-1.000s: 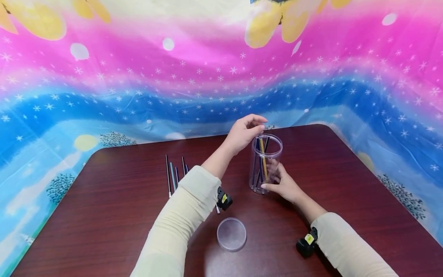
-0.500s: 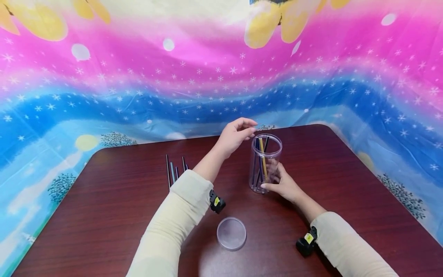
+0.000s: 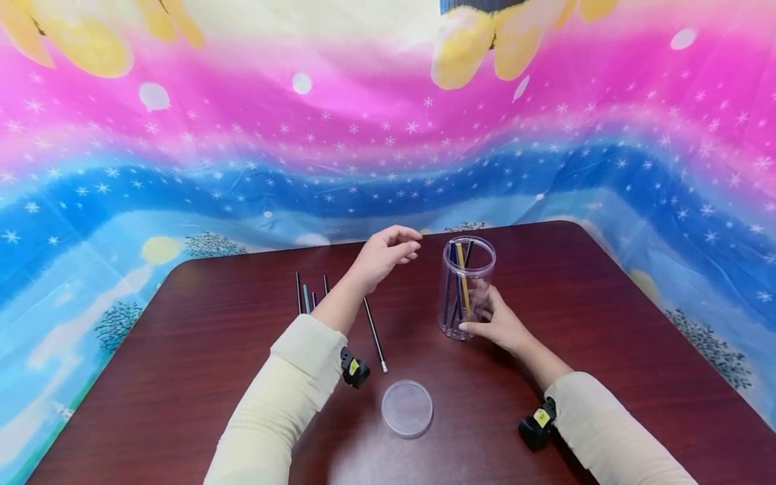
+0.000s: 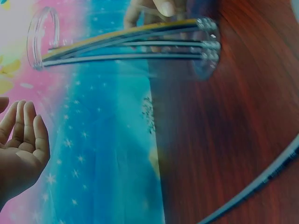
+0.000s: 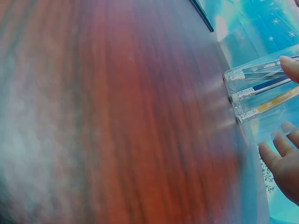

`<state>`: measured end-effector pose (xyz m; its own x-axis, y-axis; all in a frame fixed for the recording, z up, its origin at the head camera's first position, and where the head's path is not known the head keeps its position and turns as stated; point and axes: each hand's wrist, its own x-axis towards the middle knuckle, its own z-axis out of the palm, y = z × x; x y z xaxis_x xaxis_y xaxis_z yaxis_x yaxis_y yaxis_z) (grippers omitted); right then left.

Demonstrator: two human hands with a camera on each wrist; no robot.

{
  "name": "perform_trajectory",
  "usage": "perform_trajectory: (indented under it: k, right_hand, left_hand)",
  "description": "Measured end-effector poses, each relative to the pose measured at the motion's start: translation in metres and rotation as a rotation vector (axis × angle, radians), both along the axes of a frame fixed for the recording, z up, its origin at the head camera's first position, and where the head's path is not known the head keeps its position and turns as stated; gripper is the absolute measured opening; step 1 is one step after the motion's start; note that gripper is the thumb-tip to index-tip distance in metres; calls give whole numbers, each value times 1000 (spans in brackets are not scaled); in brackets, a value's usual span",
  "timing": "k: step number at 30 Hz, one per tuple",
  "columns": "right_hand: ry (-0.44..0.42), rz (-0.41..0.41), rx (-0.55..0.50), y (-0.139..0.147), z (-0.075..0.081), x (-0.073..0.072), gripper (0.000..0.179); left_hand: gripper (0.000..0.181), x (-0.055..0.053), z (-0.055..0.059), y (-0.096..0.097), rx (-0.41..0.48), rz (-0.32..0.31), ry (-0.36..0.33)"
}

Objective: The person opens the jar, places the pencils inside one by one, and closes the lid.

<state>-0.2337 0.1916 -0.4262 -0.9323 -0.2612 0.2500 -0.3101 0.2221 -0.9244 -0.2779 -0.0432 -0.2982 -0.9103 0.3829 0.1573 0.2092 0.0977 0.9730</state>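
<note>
A clear plastic jar (image 3: 451, 289) stands upright and uncovered at the right of the table. Several pencils lean inside it, a yellow pencil (image 3: 463, 279) among dark ones. My right hand (image 3: 500, 320) grips the jar low on its right side, thumb in front and fingers behind. In the right wrist view the pencils' eraser ends are at the jar's bottom. My left hand (image 3: 383, 259) is in the air left of the jar, fingers loosely bent, holding nothing. Under it lies a black pencil (image 3: 374, 333), its white eraser end towards me.
More pencils lie side by side on the dark red table (image 3: 151, 377), partly hidden behind the left forearm; a light blue pencil (image 3: 306, 296) is among them. A round clear lid (image 3: 407, 409) lies at the front. A patterned cloth (image 3: 364, 121) hangs behind the table.
My left hand has moved left and down, away from the jar's rim, uncovering the black pencil. The right hand and the jar have stayed in place.
</note>
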Motion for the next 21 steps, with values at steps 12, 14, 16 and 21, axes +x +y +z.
perform_trajectory:
  k: [12,14,16,21]
  right_hand:
    - [-6,0,13,1,3,0,82]
    - [-17,-2,22,1,3,1,82]
    - [-30,-4,24,1,3,1,82]
    - [-47,-13,25,-2,2,3,81]
  left_hand:
    - [28,7,-15,-48,-63,39,-50]
    - [28,8,-17,-57,-71,55,-55]
    - [27,10,-20,-66,-83,76,-62]
    - [29,15,-26,-88,-136,113,-72]
